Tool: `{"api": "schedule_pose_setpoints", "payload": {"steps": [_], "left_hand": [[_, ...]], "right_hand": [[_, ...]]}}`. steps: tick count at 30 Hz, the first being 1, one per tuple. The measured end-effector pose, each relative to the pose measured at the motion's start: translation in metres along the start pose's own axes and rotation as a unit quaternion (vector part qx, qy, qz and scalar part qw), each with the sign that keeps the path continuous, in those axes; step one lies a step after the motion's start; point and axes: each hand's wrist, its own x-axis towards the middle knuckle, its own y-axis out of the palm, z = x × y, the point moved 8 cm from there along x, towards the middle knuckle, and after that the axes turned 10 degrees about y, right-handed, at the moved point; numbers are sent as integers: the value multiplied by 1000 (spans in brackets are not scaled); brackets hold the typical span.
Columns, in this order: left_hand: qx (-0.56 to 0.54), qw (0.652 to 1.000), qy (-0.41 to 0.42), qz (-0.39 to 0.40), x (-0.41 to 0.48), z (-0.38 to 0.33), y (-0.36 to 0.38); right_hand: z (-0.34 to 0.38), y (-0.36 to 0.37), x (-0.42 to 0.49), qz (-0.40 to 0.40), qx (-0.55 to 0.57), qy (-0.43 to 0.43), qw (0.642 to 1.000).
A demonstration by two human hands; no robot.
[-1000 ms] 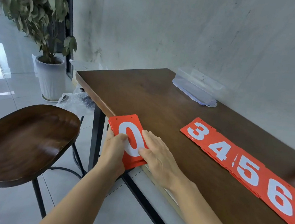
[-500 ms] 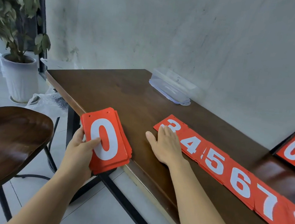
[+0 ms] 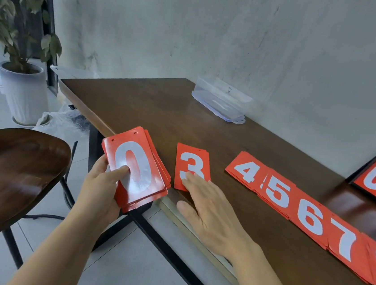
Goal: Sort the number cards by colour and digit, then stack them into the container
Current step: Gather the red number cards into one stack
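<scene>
My left hand [image 3: 102, 185] grips a stack of red cards [image 3: 136, 168] with a white 0 on top, held just off the table's near-left corner, thumb across the face. My right hand [image 3: 208, 205] lies flat with straight fingers pressing the lower edge of a small pile of red 3 cards [image 3: 192, 164] on the table. To the right runs a row of red piles: 4 [image 3: 245, 171], 5 [image 3: 274, 194], 6 [image 3: 309, 217], 7 [image 3: 346, 242] and one cut off by the frame. A clear plastic container [image 3: 219, 101] stands against the wall.
A dark wooden table [image 3: 139, 104] meets a grey wall. A black tray [image 3: 361, 172] with red 0 cards sits at the far right. A wooden stool [image 3: 7, 175] stands at the left, with a potted plant [image 3: 22, 86] and a plastic bag [image 3: 63, 118] behind it.
My right hand has slid the 3 pile left and toward the table edge, away from the 4 pile. The left hand still holds the 0 stack. The view has shifted right.
</scene>
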Motion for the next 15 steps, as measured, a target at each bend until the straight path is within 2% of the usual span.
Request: {"api": "schedule_pose_setpoints", "payload": {"steps": [5,10,12,15], "left_hand": [[-13,999,-34,23,4,7,8],[-9,998,-57,38,7,11,15],[-5,997,-60,40,7,12,15],[-2,996,-64,56,3,16,20]], "right_hand": [[-1,-2,-17,-38,-69,-3,997],[-15,-15,-18,-89,-67,98,989],[-27,-15,-16,-70,-35,156,985],[-36,-8,-7,-26,-19,190,981]]}}
